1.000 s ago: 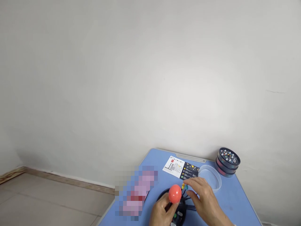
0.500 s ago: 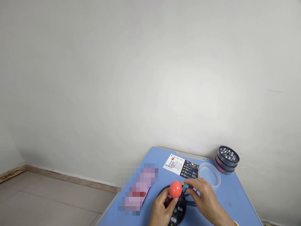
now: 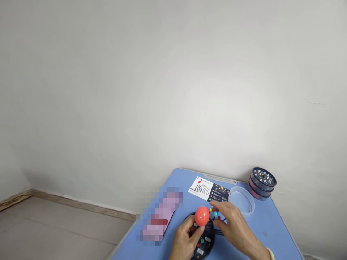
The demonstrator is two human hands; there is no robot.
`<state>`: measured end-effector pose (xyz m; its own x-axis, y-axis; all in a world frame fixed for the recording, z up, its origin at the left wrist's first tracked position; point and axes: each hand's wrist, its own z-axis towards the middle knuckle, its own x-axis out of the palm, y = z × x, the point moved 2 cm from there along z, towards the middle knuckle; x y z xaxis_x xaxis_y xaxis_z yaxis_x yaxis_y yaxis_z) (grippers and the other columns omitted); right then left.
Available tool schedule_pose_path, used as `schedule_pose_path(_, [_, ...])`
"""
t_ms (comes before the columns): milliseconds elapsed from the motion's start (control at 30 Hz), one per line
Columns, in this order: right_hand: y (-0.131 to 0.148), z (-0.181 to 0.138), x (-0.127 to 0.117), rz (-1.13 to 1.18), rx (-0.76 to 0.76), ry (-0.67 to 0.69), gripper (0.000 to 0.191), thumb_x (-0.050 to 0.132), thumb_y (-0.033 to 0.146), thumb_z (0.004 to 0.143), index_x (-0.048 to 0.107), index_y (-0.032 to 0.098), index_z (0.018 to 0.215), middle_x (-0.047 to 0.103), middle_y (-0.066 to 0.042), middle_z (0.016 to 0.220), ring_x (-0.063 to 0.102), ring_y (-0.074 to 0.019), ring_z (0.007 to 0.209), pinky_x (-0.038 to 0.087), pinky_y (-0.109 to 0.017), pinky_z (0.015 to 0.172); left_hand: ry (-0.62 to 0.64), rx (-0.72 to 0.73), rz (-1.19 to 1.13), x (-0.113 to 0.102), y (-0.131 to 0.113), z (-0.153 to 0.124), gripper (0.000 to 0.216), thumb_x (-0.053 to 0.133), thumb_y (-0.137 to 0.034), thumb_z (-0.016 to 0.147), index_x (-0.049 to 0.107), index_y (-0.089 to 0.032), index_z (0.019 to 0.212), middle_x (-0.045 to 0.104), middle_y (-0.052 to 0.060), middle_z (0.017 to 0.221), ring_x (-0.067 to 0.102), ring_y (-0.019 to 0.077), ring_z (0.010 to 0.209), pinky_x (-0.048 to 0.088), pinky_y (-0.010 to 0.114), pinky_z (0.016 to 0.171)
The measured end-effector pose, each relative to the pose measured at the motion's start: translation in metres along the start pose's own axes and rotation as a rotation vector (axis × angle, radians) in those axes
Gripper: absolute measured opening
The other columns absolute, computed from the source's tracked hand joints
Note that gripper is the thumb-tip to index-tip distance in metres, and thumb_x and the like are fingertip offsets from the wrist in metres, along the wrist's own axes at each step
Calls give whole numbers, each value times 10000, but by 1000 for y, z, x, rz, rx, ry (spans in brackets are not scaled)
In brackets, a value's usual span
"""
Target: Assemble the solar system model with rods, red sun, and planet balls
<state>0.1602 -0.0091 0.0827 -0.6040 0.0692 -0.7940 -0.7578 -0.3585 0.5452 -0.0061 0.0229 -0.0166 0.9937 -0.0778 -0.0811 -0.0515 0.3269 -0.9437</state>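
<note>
A glossy orange-red ball (image 3: 202, 216) sits at the top of a planet model, over its round black base (image 3: 207, 245) with printed planets. My left hand (image 3: 185, 238) is closed, its thumb and fingers gripping the lower side of the ball. To the right, my right hand (image 3: 233, 224) is open, thumb and fingers spread around a small teal ball (image 3: 215, 213) with gaps showing between. A tiny yellow ball (image 3: 210, 209) and a small dark red ball (image 3: 219, 217) stand close by on thin black arms. More black arms (image 3: 219, 232) stick out to the right under my right hand.
Behind the hands lies a printed instruction sheet (image 3: 208, 189) on the blue table (image 3: 179, 178). Beside it are a clear round plastic lid (image 3: 241, 201) and a stack of round black cases (image 3: 261, 183). A blurred pink item (image 3: 162, 216) lies at left. A wall stands behind.
My right hand's thumb and fingers have opened away from the teal ball, uncovering the dark red ball. My left hand keeps its grip on the orange-red ball, almost unmoved.
</note>
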Motion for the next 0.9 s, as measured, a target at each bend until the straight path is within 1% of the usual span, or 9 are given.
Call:
schedule_pose_path(100, [-1,-1,1,-20,23,-1,470,604,63,793,633,220,1235,729,-57,991,640,-240,933,487,-394,882,18,-2,-1,0,-2,0,304,646,-450,774,733,-162,818,714,49,755,633,206,681,543,263,657])
schedule_pose_path(267, [0,-4,3,-75,-30,-44,460,618,43,769,652,240,1183,738,-53,970,643,-257,917,493,-376,826,31,-3,23,-1,-7,-1,333,616,-460,797,740,-157,859,715,51,762,630,206,694,543,267,662])
schedule_pose_path(367, [2,-5,2,-109,-92,-47,361,592,44,798,681,245,1085,740,-38,910,652,-239,853,487,-353,785,23,7,24,-1,-8,-1,321,627,-451,791,744,-159,853,701,45,734,616,200,670,534,260,632])
schedule_pose_path(467, [1,-4,2,-130,-139,-68,282,579,51,820,693,236,1000,733,-24,837,649,-216,790,476,-333,754,10,31,22,-1,-10,-1,277,659,-423,771,736,-159,808,675,31,687,589,184,623,519,246,595])
schedule_pose_path(533, [-2,-3,4,-130,-160,-101,242,580,64,833,691,226,973,733,-30,850,648,-214,798,475,-334,762,13,40,32,-1,-11,-1,251,665,-405,769,719,-161,766,654,22,657,570,173,597,504,234,567])
schedule_pose_path(600, [-6,-3,6,-128,-166,-129,230,586,74,840,687,220,987,734,-42,881,649,-221,826,478,-347,782,27,42,46,-1,-12,-1,256,640,-406,791,700,-161,744,647,22,655,567,172,597,498,232,565])
schedule_pose_path(733, [-11,-4,10,-101,-116,-184,297,665,106,800,658,212,1077,726,-57,922,645,-241,878,494,-354,780,67,33,70,-2,-15,-1,320,576,-456,836,683,-162,769,669,41,710,597,194,654,513,255,621])
schedule_pose_path(800, [-12,-4,11,-85,-109,-221,252,671,110,792,651,213,1022,713,-46,894,640,-231,859,495,-342,760,76,20,79,-2,-17,-1,348,570,-486,834,676,-163,758,674,45,722,606,202,675,520,264,649])
schedule_pose_path(900, [-11,-4,13,-77,-146,-269,134,596,111,828,621,213,912,681,-30,817,624,-207,788,485,-326,711,73,2,98,-2,-18,-1,378,566,-518,829,666,-167,729,679,46,734,609,205,689,521,264,664])
